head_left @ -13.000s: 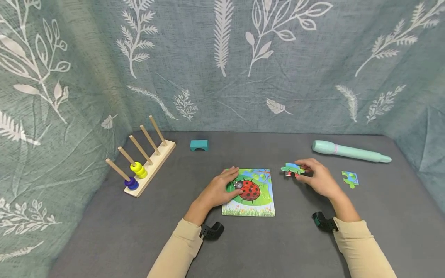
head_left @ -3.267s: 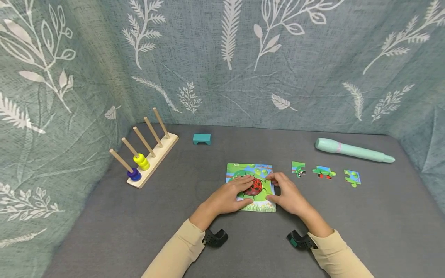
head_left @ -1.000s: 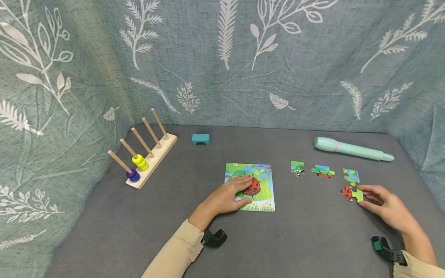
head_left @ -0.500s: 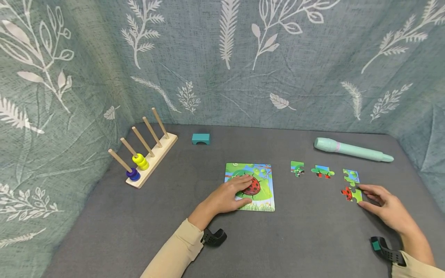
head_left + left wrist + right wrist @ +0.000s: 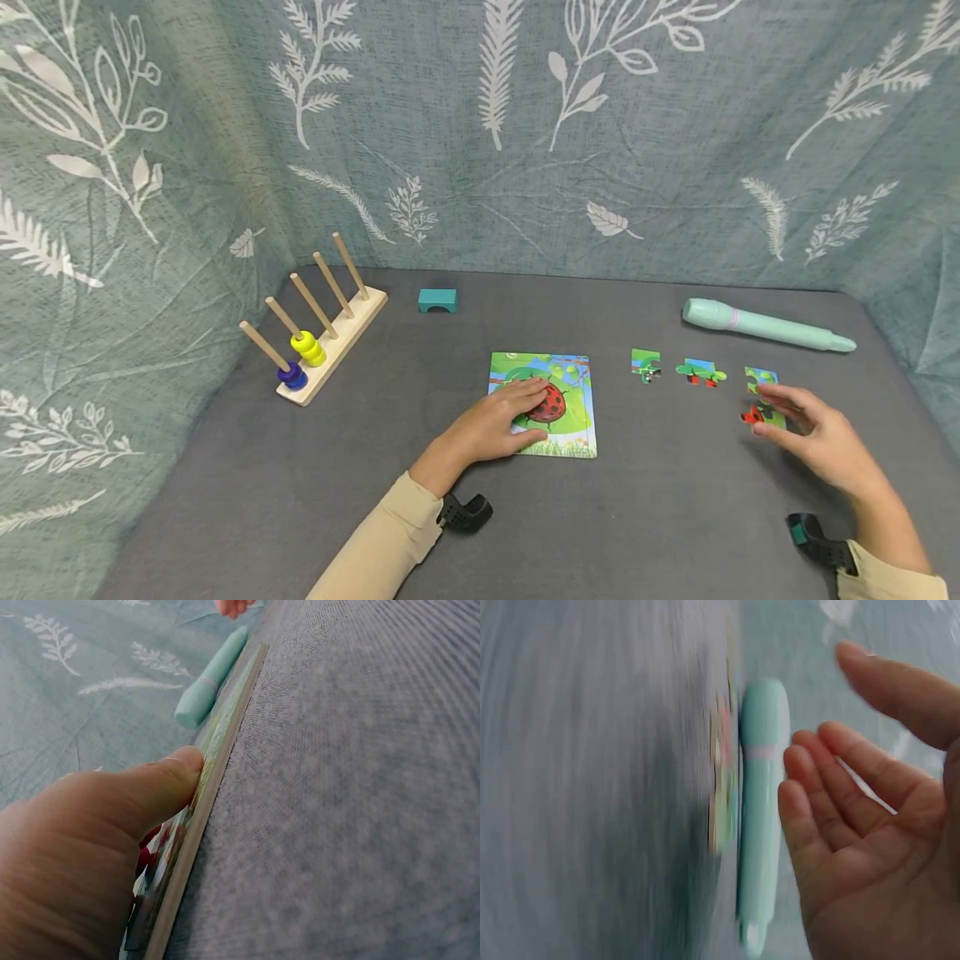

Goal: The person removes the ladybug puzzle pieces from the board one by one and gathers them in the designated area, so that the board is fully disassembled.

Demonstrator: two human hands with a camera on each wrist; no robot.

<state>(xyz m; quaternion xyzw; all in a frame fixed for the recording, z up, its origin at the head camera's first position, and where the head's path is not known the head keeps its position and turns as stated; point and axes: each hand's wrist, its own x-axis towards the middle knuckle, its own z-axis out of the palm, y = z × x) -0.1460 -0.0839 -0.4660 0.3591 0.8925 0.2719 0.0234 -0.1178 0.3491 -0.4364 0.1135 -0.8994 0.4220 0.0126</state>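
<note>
My left hand lies flat over the left part of a square ladybug jigsaw puzzle. Its thumb rests along the near edge of the board in the left wrist view. Over at the right, my right hand hovers with thumb and fingers apart and nothing between them. Just beyond its fingertips lies a red-and-green puzzle piece, partly covered by the hand. A blue-and-green piece lies right behind that one. To their left sit a green corner piece and a blue-green-red piece.
Behind the pieces lies a mint-green tapered stick with a pink band. A teal arch block stands near the back curtain. At the left is a wooden peg rack with yellow and blue rings on two pegs.
Earlier the right hand carried one piece, then touched the puzzle's right edge. It later laid the red-and-green piece at the right, and now has released it and lifted. The left hand stays on the puzzle.
</note>
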